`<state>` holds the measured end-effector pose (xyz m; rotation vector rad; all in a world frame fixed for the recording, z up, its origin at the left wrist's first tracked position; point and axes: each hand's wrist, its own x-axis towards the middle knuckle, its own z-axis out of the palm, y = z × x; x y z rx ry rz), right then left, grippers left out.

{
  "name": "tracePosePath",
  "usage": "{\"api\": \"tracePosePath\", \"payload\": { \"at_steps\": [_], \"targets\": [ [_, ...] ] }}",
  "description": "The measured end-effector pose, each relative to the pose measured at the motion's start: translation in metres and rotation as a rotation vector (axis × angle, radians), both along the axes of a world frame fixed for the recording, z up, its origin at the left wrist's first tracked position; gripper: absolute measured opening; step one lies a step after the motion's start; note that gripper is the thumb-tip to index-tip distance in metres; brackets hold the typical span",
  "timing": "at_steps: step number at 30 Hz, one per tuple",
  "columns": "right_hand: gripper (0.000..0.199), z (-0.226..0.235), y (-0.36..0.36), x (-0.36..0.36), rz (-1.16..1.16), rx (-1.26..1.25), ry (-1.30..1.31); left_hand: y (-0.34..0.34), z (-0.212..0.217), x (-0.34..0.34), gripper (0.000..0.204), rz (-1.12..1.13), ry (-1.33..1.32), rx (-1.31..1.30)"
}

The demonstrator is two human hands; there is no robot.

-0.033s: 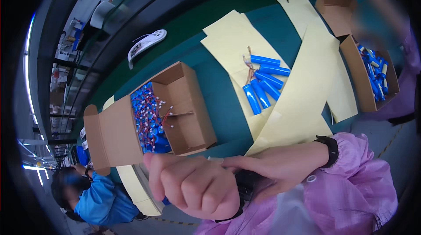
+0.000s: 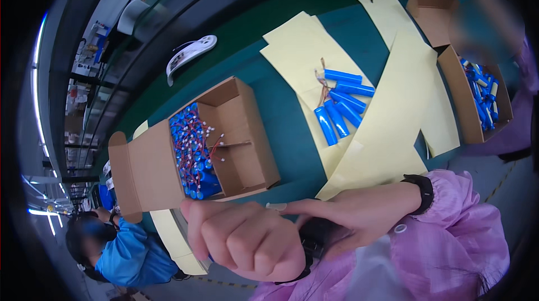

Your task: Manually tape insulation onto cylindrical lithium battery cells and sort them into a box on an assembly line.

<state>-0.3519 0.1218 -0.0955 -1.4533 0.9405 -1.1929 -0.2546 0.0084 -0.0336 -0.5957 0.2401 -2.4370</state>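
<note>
My left hand (image 2: 244, 242) is closed in a fist at the lower middle, knuckles up. Its palm side is hidden, and nothing sticks out of it. A black watch-like device (image 2: 313, 244) sits on my left wrist. From the right, my right hand (image 2: 353, 211) grips this device, its thumb stretched along the top and its other fingers mostly hidden. The thumb has a pale bandage (image 2: 276, 206) near its tip. Just beyond the fist stands an open cardboard box (image 2: 261, 132), partly filled with blue wired battery cells (image 2: 191, 144).
Several blue cylindrical cells (image 2: 343, 99) with wires lie on cream paper sheets (image 2: 297, 42) on the green table (image 2: 281, 96). Another box of cells (image 2: 463, 99) stands at right beside a person. A person in a blue jacket (image 2: 135, 256) sits at left. A white curved object (image 2: 191, 56) lies far back.
The view has shifted slightly, so the boxes, paper and cells appear a little further right. My hands keep nearly the same pose, the left fist a touch further left.
</note>
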Motion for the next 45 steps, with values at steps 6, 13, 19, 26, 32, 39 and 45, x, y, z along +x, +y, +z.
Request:
{"api": "tracePosePath", "payload": {
  "at_steps": [6, 13, 19, 26, 32, 39, 45],
  "targets": [
    [0.091, 0.006, 0.001, 0.006, 0.035, 0.217, -0.155, -0.011, -0.009, 0.018, 0.056, 0.355, -0.455, -0.343],
    [0.09, 0.01, -0.001, 0.011, -0.055, 0.283, -0.084, -0.023, -0.009, 0.018, 0.037, 1.204, -0.827, -2.079],
    [0.078, 0.03, 0.007, -0.015, -0.47, 0.178, 0.581, -0.029, -0.025, 0.018, 0.028, 1.272, -0.972, -1.803],
    [0.058, 0.005, -0.002, -0.056, -0.99, 0.102, 1.091, -0.017, -0.033, -0.018, 0.032, 1.152, -0.885, -1.836],
    [0.036, 0.04, 0.005, -0.03, -0.944, 0.252, 0.669, -0.014, -0.034, -0.042, 0.017, 1.059, -1.105, -1.966],
    [0.028, 0.05, 0.017, -0.022, -0.822, -0.35, 0.839, -0.004, -0.052, -0.078, 0.025, 1.114, -1.174, -2.229],
    [0.025, 0.037, 0.009, -0.015, -0.57, -0.614, 1.012, 0.003, -0.054, -0.096, 0.031, 0.764, -1.069, -2.189]
  ]
}}
